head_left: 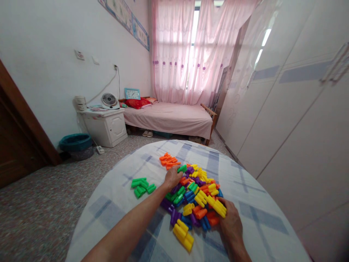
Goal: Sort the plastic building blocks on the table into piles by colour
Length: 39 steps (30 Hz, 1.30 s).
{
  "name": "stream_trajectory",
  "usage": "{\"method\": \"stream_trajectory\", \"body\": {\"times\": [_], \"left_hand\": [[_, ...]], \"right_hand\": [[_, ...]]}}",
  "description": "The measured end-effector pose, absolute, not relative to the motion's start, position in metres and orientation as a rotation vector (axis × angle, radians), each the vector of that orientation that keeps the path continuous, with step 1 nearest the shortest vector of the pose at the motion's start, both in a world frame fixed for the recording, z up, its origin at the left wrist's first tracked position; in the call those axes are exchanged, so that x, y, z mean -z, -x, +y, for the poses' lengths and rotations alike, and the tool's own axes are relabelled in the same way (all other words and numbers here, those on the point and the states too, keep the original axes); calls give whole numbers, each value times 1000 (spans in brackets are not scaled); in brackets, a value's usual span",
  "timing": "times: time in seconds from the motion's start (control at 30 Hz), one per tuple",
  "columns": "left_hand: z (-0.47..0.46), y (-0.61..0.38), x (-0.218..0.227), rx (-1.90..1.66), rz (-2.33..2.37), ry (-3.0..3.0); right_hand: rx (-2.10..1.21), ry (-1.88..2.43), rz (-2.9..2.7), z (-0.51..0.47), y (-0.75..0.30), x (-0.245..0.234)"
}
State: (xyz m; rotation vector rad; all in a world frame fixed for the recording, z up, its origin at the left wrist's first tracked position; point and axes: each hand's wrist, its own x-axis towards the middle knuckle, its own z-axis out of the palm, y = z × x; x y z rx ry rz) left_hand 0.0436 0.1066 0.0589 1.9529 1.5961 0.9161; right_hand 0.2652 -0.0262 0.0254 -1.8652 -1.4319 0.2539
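A mixed heap of plastic building blocks shaped like joined tubes lies on the table, in yellow, orange, purple, blue and green. At its far left edge my left hand (173,177) is closed, with a green block (182,169) at its fingertips. My right hand (231,216) curls round the heap's right side, its fingers against a long yellow block (216,206); part of its grip is hidden. Apart from the heap lie a group of green blocks (140,186) on the left and a group of orange blocks (167,160) at the back. A yellow block (183,234) lies nearest me.
A blue-and-white checked cloth (109,222) covers the round table. Beyond it stand a bed (169,114), a white cabinet (105,127) with a fan (109,100), and a bin (76,142). Tall wardrobes (294,120) line the right side.
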Motion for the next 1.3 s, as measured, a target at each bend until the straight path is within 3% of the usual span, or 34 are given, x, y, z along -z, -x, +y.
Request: {"method": "stream_trajectory", "body": {"times": [0.23, 0.37, 0.67, 0.8, 0.93, 1.03, 1.17, 1.3], "left_hand": [[80, 9, -79, -1164, 1455, -1913], [66, 59, -77, -1266, 1613, -1942], [55, 118, -36, -1006, 2037, -2331], [52, 118, -22, -897, 1995, -2355], [53, 106, -27, -1067, 2005, -2365], [59, 82, -37, -1094, 1753, -2409], [72, 34, -45, -891, 1456, -2397], [84, -2, -43, -612, 1548, -2308]], "right_hand": [[-262, 1854, -1461, -25, -267, -24], [-274, 1882, -1466, -25, -268, -21], [-275, 1889, -1455, -26, -269, -17], [-286, 1903, -1463, -26, -268, -19], [-280, 1895, -1451, -26, -268, -18], [-282, 1899, -1432, -25, -269, -16], [-289, 1907, -1430, -25, -268, -17], [-308, 1862, -1445, -26, -271, -12]]}}
